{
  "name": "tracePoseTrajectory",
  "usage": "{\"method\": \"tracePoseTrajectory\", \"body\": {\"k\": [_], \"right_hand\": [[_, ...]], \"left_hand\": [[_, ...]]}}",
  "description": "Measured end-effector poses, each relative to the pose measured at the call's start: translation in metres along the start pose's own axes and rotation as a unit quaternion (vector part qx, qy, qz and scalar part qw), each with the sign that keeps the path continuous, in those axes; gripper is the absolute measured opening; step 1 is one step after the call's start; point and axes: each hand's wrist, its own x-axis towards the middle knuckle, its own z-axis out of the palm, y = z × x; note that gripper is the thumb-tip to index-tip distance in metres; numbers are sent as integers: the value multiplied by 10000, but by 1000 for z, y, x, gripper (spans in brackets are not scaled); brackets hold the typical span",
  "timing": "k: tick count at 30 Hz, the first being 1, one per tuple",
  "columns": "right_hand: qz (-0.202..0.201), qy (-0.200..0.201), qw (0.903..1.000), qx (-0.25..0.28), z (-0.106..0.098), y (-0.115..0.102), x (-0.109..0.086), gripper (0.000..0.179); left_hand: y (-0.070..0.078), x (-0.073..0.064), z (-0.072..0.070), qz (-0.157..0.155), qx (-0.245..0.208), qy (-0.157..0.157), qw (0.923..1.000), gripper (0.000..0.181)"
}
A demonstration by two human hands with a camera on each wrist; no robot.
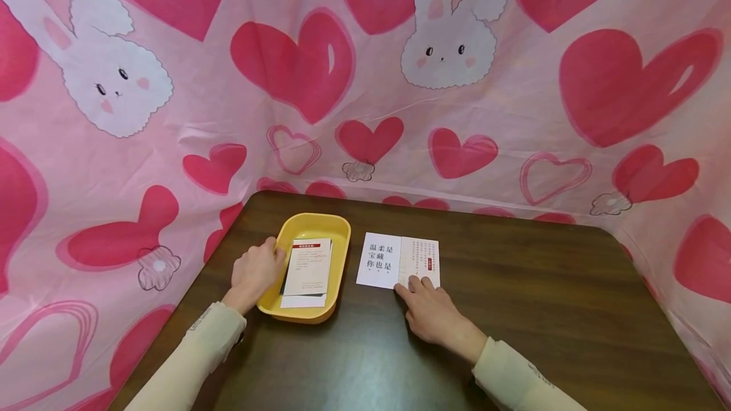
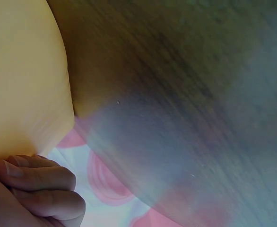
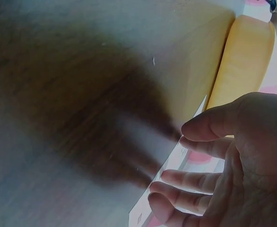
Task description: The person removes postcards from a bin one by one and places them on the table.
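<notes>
A yellow plastic tray (image 1: 341,271) stands left of centre on the table, and my left hand (image 1: 258,269) grips its left rim. In the left wrist view the left hand's curled fingers (image 2: 41,177) show at the tray's rim. Inside the tray lies a small stack of printed cards (image 1: 308,268). To the right, a white card with large black characters (image 1: 377,271) lies flat beside a cream card with red print (image 1: 419,252). My right hand (image 1: 431,309) rests with its fingertips on the near edge of these cards, fingers extended in the right wrist view.
The dark brown wooden table (image 1: 542,309) has rounded far corners. Pink cloth (image 1: 388,100) printed with hearts and rabbits hangs close behind it and along both sides.
</notes>
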Motion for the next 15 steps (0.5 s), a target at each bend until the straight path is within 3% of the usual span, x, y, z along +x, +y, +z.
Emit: {"method": "tracePoseTrajectory", "body": {"k": [15], "right_hand": [[-42,-17,9999,-112,3,2,5,44]], "left_hand": [[-2,0,1,65,-9,72,10000,41]]}}
